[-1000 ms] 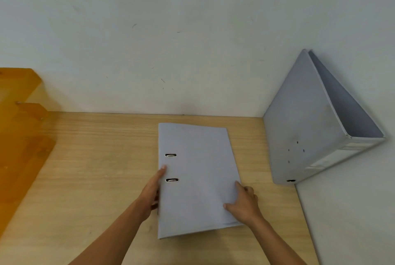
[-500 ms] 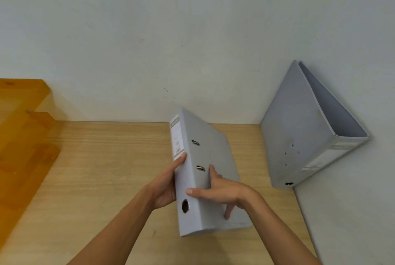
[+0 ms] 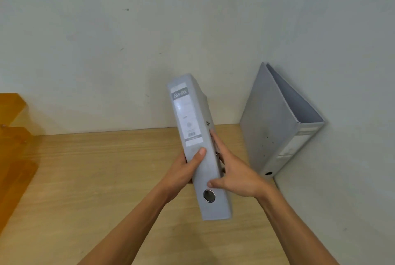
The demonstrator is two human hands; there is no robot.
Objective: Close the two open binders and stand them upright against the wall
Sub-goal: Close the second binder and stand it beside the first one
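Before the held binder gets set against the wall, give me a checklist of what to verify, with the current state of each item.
1. Held binder closed: ok, its covers are together and its spine faces the camera.
2. Two-handed grip: ok, left hand wraps the spine and right hand presses the cover side.
3. Binder upright: not ok, it is tilted and lifted off the desk.
4. Room beside the other binder: ok, bare desk shows along the back wall between them.
5. Other binder placed: ok, it stands in the corner, leaning on the wall.
6. Ring mechanism latched: cannot tell, hidden inside.
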